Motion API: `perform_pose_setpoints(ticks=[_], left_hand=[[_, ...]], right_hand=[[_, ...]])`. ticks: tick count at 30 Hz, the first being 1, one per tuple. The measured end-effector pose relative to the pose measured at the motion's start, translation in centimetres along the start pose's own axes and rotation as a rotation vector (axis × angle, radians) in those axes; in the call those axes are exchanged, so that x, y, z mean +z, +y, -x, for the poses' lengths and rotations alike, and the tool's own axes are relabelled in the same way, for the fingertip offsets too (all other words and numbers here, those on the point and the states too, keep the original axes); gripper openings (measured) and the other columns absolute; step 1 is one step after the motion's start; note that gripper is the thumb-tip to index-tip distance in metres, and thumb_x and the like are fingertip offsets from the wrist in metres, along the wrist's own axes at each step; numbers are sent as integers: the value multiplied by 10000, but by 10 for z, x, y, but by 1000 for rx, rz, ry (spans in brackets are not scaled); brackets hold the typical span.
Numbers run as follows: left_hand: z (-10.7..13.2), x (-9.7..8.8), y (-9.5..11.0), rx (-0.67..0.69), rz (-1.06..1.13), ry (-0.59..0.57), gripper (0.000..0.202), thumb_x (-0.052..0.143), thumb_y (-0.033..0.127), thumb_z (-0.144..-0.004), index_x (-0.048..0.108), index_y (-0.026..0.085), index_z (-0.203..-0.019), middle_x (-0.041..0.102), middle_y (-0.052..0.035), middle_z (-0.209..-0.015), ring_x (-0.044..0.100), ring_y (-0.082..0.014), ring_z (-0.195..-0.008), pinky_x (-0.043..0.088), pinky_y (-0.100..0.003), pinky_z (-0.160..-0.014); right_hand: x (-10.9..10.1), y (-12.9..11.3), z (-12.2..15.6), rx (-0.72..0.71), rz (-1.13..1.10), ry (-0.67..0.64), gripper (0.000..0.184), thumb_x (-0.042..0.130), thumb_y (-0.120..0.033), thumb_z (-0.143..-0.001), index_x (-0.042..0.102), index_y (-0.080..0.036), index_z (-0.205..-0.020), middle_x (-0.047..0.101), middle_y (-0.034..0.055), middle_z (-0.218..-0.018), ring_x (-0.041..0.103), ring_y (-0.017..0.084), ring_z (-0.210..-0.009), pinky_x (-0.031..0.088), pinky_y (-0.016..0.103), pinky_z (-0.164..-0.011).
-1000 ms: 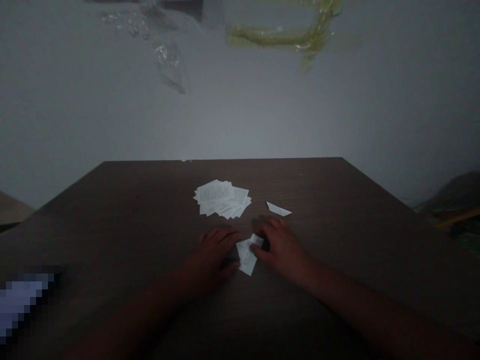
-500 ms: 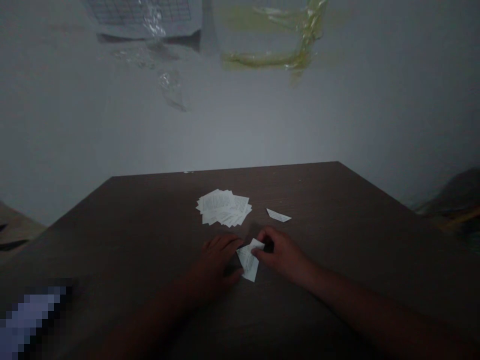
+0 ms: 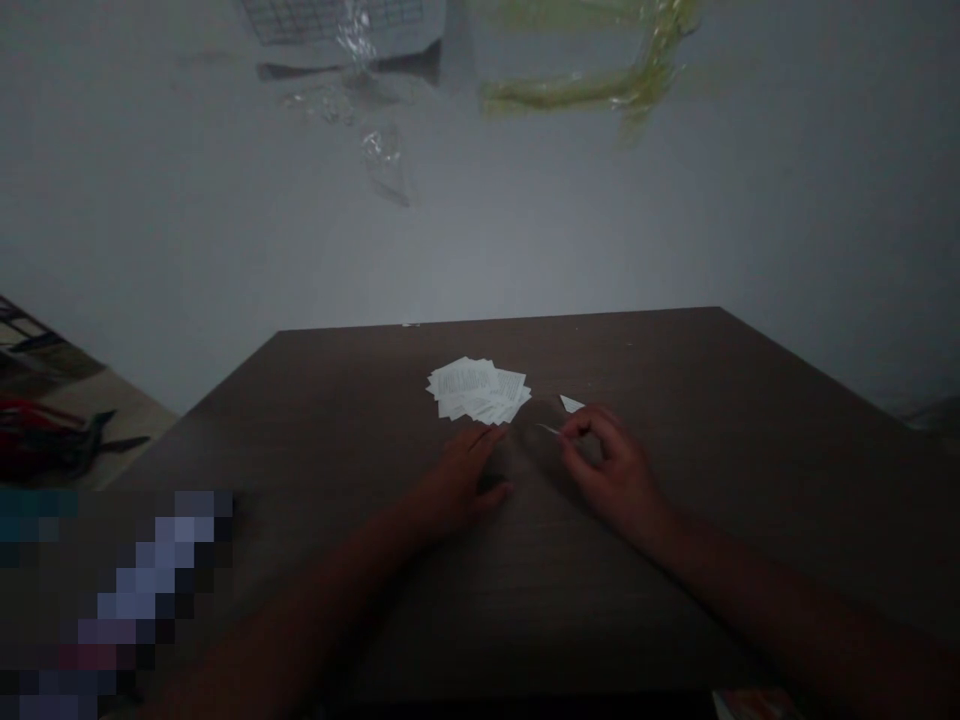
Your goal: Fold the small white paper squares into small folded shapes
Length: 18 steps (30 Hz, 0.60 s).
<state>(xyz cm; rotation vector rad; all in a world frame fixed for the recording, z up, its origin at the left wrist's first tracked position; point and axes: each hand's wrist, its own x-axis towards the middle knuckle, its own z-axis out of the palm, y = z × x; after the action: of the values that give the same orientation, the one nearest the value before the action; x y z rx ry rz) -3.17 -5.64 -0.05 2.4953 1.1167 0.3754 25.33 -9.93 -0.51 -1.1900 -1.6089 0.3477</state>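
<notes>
A loose pile of small printed paper slips [image 3: 478,390] lies on the dark wooden table [image 3: 720,440]. My left hand [image 3: 459,480] rests flat on the table just in front of the pile, fingers stretched out. My right hand [image 3: 615,468] is lifted a little to the right, its thumb and fingers pinched on a paper slip [image 3: 547,429] seen almost edge-on. A single small slip [image 3: 571,403] lies on the table behind my right hand, partly hidden by the fingers.
A pale wall rises behind the table, with clear and yellowish tape [image 3: 600,85] and a gridded sheet [image 3: 330,15] stuck high up. Dark and red objects [image 3: 45,440] lie on the floor at the left. A blurred patch covers the lower left corner.
My right hand has lifted the slip from between the hands and carried it up and to the right. The left hand let go of it and lies flat. The view shifted left.
</notes>
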Motion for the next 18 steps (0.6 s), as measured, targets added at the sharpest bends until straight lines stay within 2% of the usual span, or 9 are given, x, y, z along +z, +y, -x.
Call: perform_pose_setpoints(ticks=[3,7,9,13,16,18], left_hand=[[-1,-3,-2,17,29,37,787,829,256,-1140,602,289,-1893,659,-156,-1911,618,-405,-1804,545,-648,-1507],[0,-8,-2,36,45,52,715,816,243,-1147,662,285,-1844,676,-167,-1876,621,-379,-1792,535,-631,-1520],[1,-8,-4,89,68,33,675,800,244,-1162,680,281,-1825,692,-175,-1858,625,-387,-1786,527,-654,-1519],[0,-3,-10,212,115,-12,646,879,345,-1144,712,294,-1766,756,-166,-1784,697,-408,-1697,569,-663,-1467],[-3,0,-16,218,123,-16,590,938,395,-1121,762,289,-1674,825,-153,-1675,759,-418,-1602,610,-633,-1412],[-4,2,-19,206,119,-24,529,942,395,-1123,793,276,-1617,852,-141,-1617,786,-411,-1551,629,-597,-1380]], right_hand=[[-1,0,0,-128,132,-163,92,744,-259,-1114,819,-305,-1087,833,103,-1166,800,362,-1190,677,581,-1125],[8,0,5,-137,178,-545,184,861,-212,-1075,892,-259,-1250,855,154,-1372,803,385,-1363,687,613,-1218],[11,0,9,-132,148,-648,265,887,-199,-1078,898,-258,-1337,857,156,-1465,791,385,-1450,673,625,-1278],[15,4,14,-126,16,-665,412,895,-222,-1116,854,-265,-1524,848,157,-1594,774,373,-1557,642,629,-1359],[17,10,12,-123,-64,-670,451,925,-244,-1102,840,-236,-1546,837,194,-1624,778,386,-1571,647,618,-1356],[18,13,10,-111,-86,-646,400,914,-205,-1093,857,-259,-1486,859,165,-1569,805,366,-1510,667,597,-1314]])
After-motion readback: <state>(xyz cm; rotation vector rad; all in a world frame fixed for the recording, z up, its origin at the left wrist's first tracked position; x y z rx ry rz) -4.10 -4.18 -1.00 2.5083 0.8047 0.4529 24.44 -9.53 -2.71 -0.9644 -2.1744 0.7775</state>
